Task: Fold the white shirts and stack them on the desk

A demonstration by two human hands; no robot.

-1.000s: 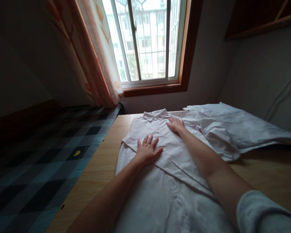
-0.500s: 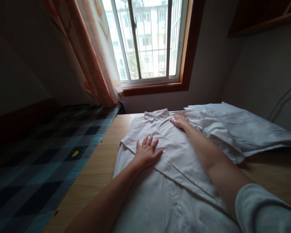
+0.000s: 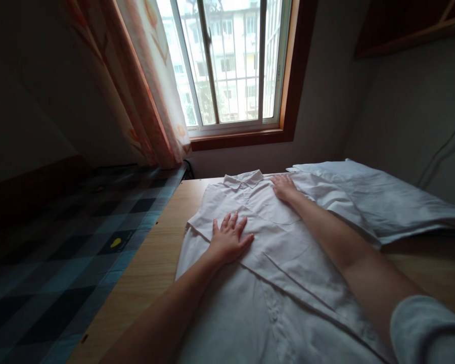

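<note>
A white collared shirt (image 3: pixel 273 237) lies flat on a wooden table (image 3: pixel 151 263), collar toward the window, with one sleeve folded across its front. My left hand (image 3: pixel 229 237) rests flat on the shirt's left side, fingers spread. My right hand (image 3: pixel 284 188) presses flat on the shirt near the right shoulder, just beside the collar. Neither hand grips the cloth.
A second white garment (image 3: pixel 375 197) lies on the table to the right, touching the shirt. A bed with a dark checked cover (image 3: pixel 60 253) runs along the table's left edge. A window (image 3: pixel 227 65) and a patterned curtain (image 3: pixel 151 81) stand behind.
My right hand has slid rightward across the shirt's shoulder, away from the collar. My left hand has stayed in place. The shirt's right sleeve lies flatter.
</note>
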